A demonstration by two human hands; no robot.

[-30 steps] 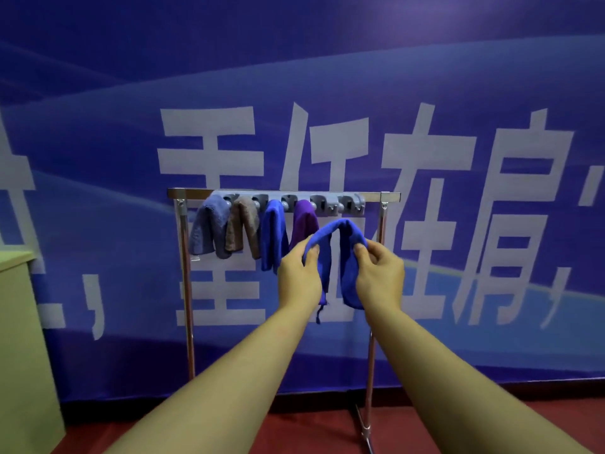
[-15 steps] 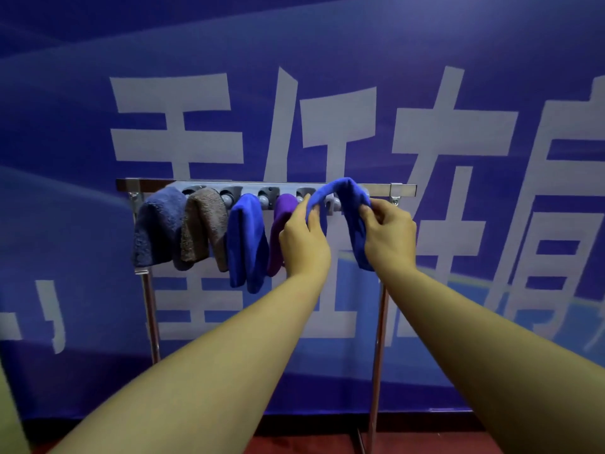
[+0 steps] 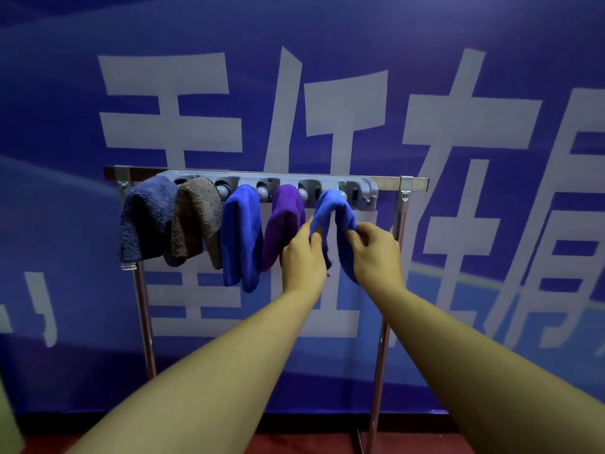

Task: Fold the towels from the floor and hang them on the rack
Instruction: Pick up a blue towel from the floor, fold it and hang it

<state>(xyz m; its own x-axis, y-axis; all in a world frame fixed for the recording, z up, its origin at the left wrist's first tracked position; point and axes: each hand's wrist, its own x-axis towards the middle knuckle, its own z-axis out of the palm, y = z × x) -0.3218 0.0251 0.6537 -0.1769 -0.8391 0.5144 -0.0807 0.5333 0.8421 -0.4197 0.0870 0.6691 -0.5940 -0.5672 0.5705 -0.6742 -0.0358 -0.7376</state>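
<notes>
A blue banner [image 3: 458, 60] with large pale characters fills the background. In front of it stands a metal rack [image 3: 379, 371] carrying a grey hook strip [image 3: 360, 186]. Four towels hang there: dark blue [image 3: 147, 221], brown [image 3: 198, 221], bright blue [image 3: 242, 237] and purple [image 3: 283, 224]. A fifth, the blue towel [image 3: 335, 208], is draped over a hook near the strip's right end. The left hand [image 3: 302, 253] pinches its left fold, the right hand [image 3: 376, 250] its right fold, fingers closed on the cloth.
</notes>
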